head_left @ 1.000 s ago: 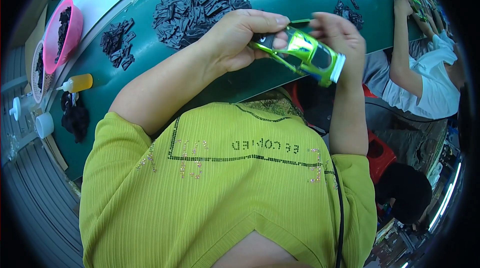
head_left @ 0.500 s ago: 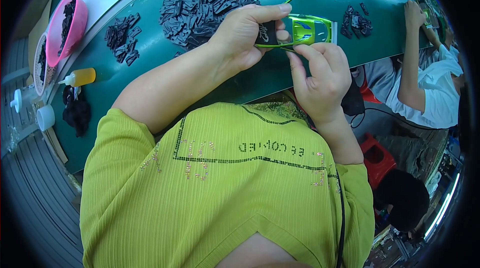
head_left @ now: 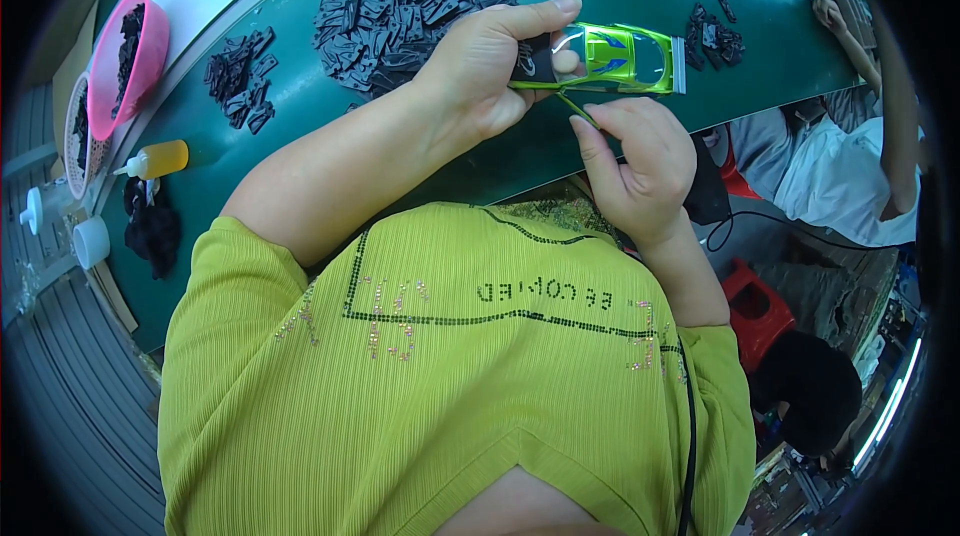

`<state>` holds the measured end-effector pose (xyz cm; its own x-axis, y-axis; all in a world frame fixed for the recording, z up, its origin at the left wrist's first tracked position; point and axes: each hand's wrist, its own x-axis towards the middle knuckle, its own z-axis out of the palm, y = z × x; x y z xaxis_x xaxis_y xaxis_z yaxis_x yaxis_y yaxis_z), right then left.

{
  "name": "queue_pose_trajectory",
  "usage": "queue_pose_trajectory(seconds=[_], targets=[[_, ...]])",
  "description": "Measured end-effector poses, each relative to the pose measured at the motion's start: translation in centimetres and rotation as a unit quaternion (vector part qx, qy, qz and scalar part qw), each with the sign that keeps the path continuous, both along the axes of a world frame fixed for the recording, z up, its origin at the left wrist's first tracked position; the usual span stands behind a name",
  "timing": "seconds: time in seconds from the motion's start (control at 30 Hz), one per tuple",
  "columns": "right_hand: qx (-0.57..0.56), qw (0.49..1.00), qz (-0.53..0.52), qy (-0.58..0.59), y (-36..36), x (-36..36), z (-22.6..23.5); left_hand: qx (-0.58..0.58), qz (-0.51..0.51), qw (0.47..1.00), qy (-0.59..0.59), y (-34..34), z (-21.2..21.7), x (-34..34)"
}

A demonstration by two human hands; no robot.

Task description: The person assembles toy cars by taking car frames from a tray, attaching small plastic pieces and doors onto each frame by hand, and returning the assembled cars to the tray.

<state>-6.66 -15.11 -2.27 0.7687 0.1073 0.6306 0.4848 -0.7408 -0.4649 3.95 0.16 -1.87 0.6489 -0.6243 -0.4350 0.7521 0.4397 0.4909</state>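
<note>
The green car-shaped body point(head_left: 622, 56) is held over the tabletop point(head_left: 775, 66), its black end point(head_left: 535, 61) grasped by the left hand point(head_left: 485, 66), while a thin green strip point(head_left: 575, 108) at its lower edge appears pinched between thumb and forefinger of the right hand point(head_left: 645, 161). For good handling of the strip (whether it is being fitted or freed cannot be told), the body is best kept firmly braced at the black end, the strip guided close to the edge with light, even tension, and sharp bending or pressure on the clear shell avoided. As for writing, a pale mark is carried by the black end, too small to be read, and studded lettering, seen upside down, is borne by the yellow-green shirt point(head_left: 450, 396).
</note>
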Motion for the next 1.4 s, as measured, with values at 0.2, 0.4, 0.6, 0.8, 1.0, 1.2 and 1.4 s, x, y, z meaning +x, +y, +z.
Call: queue_pose_trajectory(seconds=[0.2,0.4,0.6,0.8,1.0,1.2,1.4], targets=[[-0.012,0.998,0.024,0.064,-0.5,0.1,0.0,0.047,0.007,0.999,-0.010,0.0,-0.1,-0.2],[-0.066,0.997,-0.003,0.049,0.6,-0.1,0.0,0.046,0.001,0.999,-0.008,-0.3,-0.6,-0.9],[-0.040,0.992,0.030,0.114,-0.7,-1.6,5.0,0.102,0.003,0.993,0.052,-0.4,-0.1,-1.0],[-0.229,0.964,0.000,0.139,-1.0,0.1,8.2,0.079,0.014,0.996,0.037,-1.1,0.6,-1.2],[-0.236,0.957,0.010,0.166,-1.3,2.0,5.0,0.118,0.008,0.991,-0.061,-0.5,-0.3,-1.4],[-0.168,0.973,0.042,0.156,-2.3,2.1,5.3,0.156,0.031,0.983,-0.092,0.2,-0.6,-1.2],[0.375,0.780,0.070,0.496,-5.7,2.3,5.1,0.108,0.127,0.953,-0.253,0.5,-0.7,0.3]])
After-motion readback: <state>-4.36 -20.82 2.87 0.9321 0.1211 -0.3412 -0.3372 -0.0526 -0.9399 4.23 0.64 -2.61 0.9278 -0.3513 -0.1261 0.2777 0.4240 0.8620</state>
